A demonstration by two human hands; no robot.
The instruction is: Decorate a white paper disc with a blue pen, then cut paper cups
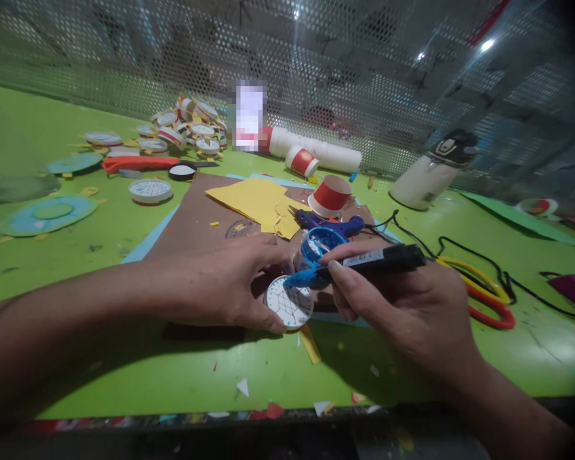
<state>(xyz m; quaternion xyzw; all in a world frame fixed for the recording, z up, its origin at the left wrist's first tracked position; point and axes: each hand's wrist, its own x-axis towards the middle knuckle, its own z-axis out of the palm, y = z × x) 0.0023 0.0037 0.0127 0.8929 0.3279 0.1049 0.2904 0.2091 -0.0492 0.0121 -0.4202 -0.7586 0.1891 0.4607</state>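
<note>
My left hand (215, 284) grips a small white paper disc (294, 313) between thumb and fingers, tilted towards me. Black lines form a geometric pattern on its face, with blue dots around the edge. In my right hand (407, 306) is a black marker pen (383, 259), its front end coated in blue. That blue end lies over the disc's upper edge; whether it touches is unclear. Just behind stands an open pot of blue paint (323, 239). A blue glue gun (330, 223) rests beyond it, beside yellow paper (249, 198) on a brown sheet (182, 223).
Several finished-looking discs (204, 131) are heaped at the back left, near an orange-handled cutter (141, 164). A red-and-white paper cup (330, 195), a row of stacked cups (316, 153) and a white bottle (426, 179) stand or lie behind. Scissors (491, 313) and a black cable are at right.
</note>
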